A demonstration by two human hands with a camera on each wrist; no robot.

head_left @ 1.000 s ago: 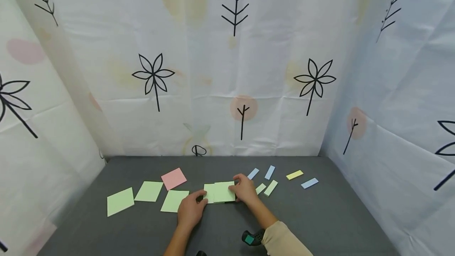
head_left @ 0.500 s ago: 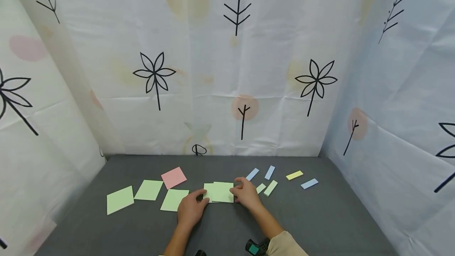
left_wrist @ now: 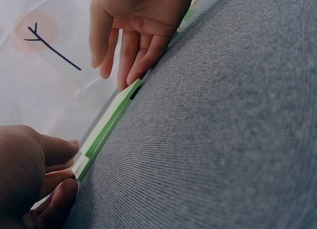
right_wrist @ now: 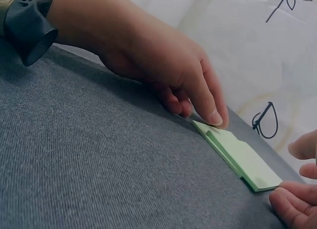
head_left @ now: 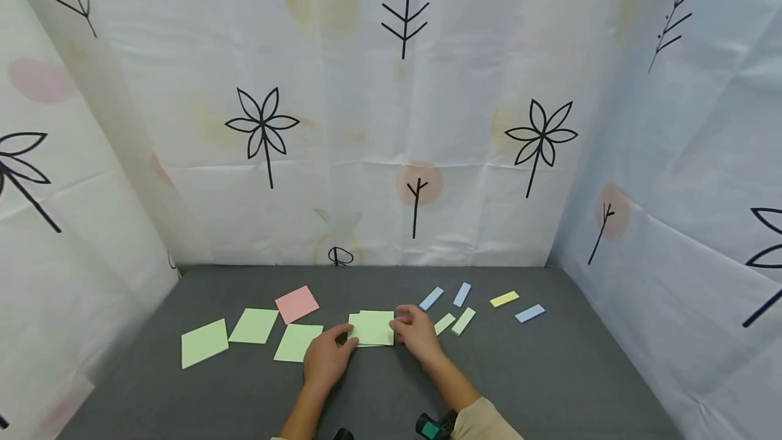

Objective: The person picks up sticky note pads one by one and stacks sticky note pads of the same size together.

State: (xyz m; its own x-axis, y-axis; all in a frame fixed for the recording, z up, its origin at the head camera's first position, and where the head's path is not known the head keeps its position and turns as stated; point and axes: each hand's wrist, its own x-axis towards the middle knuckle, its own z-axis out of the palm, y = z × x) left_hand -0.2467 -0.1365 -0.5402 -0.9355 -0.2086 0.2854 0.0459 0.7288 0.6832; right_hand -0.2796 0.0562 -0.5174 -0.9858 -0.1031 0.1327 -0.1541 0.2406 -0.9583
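Two light green sticky-note pads lie overlapped between my hands, the upper pad (head_left: 376, 326) covering most of the lower pad (head_left: 354, 319). Its left edge is held by my left hand (head_left: 326, 358), thumb and fingers at the near corner and side; in the right wrist view the left hand (right_wrist: 168, 66) has fingertips over the lower pad's end. My right hand (head_left: 420, 339) touches the upper pad's right edge with its fingertips. Fairly straight fingers of that right hand (left_wrist: 141, 31) reach down to the pad's end in the left wrist view.
More green pads (head_left: 253, 326) and a pink pad (head_left: 296, 304) lie to the left. On the right are narrow blue strips (head_left: 462, 295), green strips (head_left: 463, 322) and a yellow strip (head_left: 504, 299). Printed curtains (head_left: 366, 87) close off the grey table's (head_left: 519, 372) back and sides.
The upper green pad has slid left over the lower one, so less of the lower pad shows. My right hand has moved left with it; the left hand has stayed nearly in place.
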